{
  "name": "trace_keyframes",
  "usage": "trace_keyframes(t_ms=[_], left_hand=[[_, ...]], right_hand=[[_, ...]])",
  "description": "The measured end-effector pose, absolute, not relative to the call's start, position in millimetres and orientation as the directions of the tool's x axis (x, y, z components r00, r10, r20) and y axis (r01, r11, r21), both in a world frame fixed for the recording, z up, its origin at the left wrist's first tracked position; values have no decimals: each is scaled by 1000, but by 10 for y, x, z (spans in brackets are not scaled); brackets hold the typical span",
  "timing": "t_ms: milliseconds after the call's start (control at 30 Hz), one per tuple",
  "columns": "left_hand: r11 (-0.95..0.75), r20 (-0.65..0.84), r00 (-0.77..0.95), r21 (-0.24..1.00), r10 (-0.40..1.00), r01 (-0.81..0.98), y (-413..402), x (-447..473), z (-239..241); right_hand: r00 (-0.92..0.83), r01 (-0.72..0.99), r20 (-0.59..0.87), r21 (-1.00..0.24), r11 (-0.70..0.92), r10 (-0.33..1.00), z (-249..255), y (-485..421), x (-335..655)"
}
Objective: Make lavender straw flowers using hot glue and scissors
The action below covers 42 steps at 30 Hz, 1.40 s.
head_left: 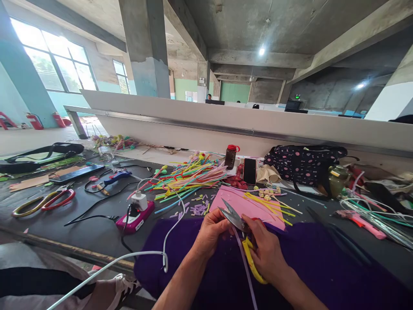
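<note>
Crowding the black worktable beyond the scissors, coloured straws under concrete beams.

Right of the right hand, bare purple cloth is lying open. Ahead, a pink sheet and the straw pile are blocking the way. Left of the left hand, a white cable is looping across; past it, a socket is sitting on otherwise open black table. A bag is closing the far right.
</note>
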<state>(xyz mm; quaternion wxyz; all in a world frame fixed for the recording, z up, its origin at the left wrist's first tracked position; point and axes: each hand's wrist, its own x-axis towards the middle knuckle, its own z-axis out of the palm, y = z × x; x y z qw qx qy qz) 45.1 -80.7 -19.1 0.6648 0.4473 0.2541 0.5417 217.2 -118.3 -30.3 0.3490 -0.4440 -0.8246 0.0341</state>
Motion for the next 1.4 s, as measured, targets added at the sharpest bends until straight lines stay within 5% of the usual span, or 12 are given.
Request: trace_keyframes(t_ms=[1100, 1400], left_hand=[[-14, 175, 274, 864, 946, -503, -801, 433, -219], [-5, 165, 274, 865, 948, -503, -795, 432, -190]], right_hand=[[-352, 722, 536, -366, 588, 767, -378, -1144, 2203], [-229, 620, 530, -567, 542, 817, -287, -1191, 2185]])
